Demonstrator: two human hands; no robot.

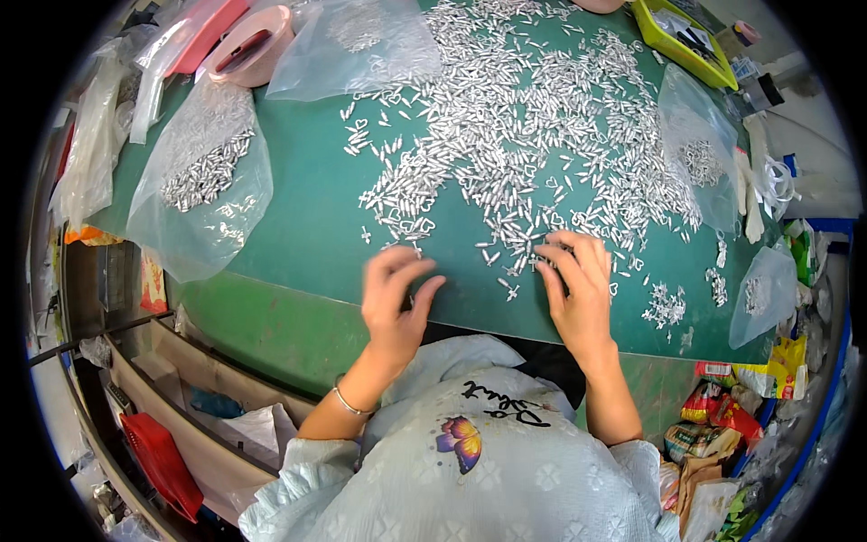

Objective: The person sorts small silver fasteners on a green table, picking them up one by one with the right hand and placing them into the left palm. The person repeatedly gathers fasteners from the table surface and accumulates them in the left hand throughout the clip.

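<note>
A wide spread of small silvery metal pieces [506, 135], mostly bullet-shaped with some heart-shaped and cross-shaped ones, lies on the green tabletop [307, 199]. My left hand [396, 303] hovers by the near left edge of the spread, blurred a little, its fingers curled but apart from the thumb; I see nothing in it. At the near edge of the pieces, my right hand [580, 294] has its fingertips over or touching a few of them. A gap shows between its thumb and forefinger. Whether a piece lies under the fingertips is hard to make out.
Clear plastic bags of pieces lie at left [199, 217], back [352, 54] and right [700, 154]. A small heap of cross-shaped pieces [666, 305] is near right. A pink basin [253, 45] and a yellow-green tray [686, 45] stand behind. An open drawer [208, 388] sits below left.
</note>
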